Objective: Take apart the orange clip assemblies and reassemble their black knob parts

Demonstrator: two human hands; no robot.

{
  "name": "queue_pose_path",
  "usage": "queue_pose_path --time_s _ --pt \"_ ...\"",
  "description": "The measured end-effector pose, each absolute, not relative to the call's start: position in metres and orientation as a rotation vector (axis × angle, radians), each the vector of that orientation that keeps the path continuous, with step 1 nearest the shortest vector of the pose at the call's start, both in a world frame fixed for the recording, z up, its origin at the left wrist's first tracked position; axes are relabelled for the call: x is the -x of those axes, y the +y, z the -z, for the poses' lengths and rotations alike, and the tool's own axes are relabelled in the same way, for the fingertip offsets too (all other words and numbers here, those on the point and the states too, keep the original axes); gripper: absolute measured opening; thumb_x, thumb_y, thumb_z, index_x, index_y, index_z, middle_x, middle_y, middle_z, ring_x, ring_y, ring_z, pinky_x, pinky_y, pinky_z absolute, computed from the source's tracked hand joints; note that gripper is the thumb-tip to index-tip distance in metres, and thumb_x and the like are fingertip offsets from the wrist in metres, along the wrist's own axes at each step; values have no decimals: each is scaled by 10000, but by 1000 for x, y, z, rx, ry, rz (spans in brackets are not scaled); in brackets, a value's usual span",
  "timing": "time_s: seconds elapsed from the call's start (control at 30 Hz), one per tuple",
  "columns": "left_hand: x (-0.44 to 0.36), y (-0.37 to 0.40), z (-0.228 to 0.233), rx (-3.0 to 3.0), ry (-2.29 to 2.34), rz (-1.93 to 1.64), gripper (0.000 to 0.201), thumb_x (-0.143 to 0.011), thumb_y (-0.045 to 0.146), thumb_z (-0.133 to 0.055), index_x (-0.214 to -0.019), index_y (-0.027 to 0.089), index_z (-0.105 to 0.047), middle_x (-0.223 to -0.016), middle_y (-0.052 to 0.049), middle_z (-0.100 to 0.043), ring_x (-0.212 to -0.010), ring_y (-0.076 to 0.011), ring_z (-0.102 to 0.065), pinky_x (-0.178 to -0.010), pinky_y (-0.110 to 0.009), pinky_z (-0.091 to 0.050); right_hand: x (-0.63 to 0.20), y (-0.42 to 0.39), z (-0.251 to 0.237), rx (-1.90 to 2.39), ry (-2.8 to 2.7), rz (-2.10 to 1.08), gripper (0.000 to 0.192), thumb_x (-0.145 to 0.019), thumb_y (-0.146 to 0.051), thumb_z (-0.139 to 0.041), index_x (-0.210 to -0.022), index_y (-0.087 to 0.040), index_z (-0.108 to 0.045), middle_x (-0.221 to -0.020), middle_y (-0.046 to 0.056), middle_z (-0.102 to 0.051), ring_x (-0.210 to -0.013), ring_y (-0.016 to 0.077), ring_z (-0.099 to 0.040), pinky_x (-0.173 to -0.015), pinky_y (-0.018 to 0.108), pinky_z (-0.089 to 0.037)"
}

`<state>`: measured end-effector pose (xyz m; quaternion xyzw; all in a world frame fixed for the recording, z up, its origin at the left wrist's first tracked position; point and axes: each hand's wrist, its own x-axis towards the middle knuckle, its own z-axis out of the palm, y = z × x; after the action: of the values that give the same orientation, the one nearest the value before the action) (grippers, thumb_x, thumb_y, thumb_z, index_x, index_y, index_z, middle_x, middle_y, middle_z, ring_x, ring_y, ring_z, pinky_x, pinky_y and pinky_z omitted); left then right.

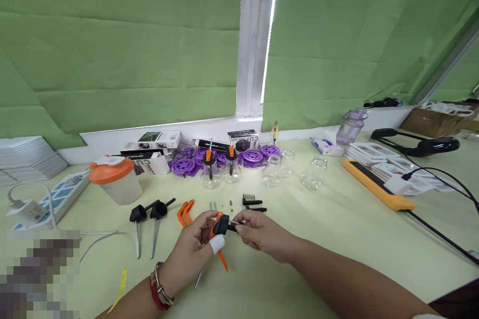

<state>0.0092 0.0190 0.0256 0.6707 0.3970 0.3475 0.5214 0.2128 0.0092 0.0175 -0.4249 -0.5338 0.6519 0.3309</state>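
Observation:
My left hand (pixel 194 241), a white wrap on its thumb, is closed around a black dispenser head (pixel 220 225). An orange lever (pixel 223 262) sticks out below the head, and a metal tube (pixel 198 280) shows under the hand. Pinched in my right hand (pixel 262 232) is a slim black plastic part (pixel 232 228) that meets the head's right side; a thin metal piece shows beside it. Just beyond lie springs (pixel 249 197), black rod-like pieces (pixel 256 209), small brown bits (pixel 231 204) and metal pins (pixel 213 206). Loose orange levers (pixel 184 213) rest left of them.
Two black heads with metal tubes (pixel 153 232) lie left, near an orange-lidded cup (pixel 119 187). Behind stand glass bottles with black-and-orange tops (pixel 210 172), bare glass bottles (pixel 311 181) and purple round pieces (pixel 184 166). An orange power strip (pixel 377 187) lies right.

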Motion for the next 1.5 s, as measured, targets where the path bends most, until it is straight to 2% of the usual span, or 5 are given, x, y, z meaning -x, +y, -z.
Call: queue_pose_path --time_s 0.17,0.5,0.73,1.1,1.5 --pt "-11 19 -30 -1479 1003 -867 415 -740 349 -612 -1104 176 -514 -955 -65 -585 -732 -145 -536 -630 -260 -464 -212 7 -19 1183 -1472 -1558 146 -764 -229 -562 -903 -196 -531 -640 -47 -442 -494 57 -316 -459 197 -222" --pt "-12 21 -23 -1393 1036 -816 314 -716 347 -637 -954 181 -518 -639 24 -559 -578 -118 -522 -547 -237 -450 -203 6 -7 1230 -1505 -1509 190 -788 -268 -532 -964 -217 -479 -571 -79 -396 -457 60 -294 -431 188 -210" --pt "-16 23 -14 -1278 1219 -812 338 -699 361 -639 -954 169 -528 -805 -34 -594 -526 -123 -552 -531 -282 -471 -207 16 5 1437 -1612 -1046 111 -709 -263 -614 -765 -181 -565 -742 1 -579 -702 134 -507 -624 246 -378" --pt "-14 19 -5 -1433 1416 -881 330 -657 442 -632 -788 139 -613 -562 22 -516 -487 -123 -447 -457 -231 -347 -190 23 20 1347 -1470 -1032 188 -685 -161 -590 -858 -187 -523 -772 0 -573 -741 145 -537 -686 263 -420" --pt "-15 20 12 -1435 1459 -951 274 -696 428 -585 -725 158 -550 -578 27 -471 -485 -110 -385 -456 -228 -297 -181 36 20 1373 -1644 -966 220 -703 -137 -565 -919 -178 -564 -786 22 -598 -725 153 -555 -671 273 -434"
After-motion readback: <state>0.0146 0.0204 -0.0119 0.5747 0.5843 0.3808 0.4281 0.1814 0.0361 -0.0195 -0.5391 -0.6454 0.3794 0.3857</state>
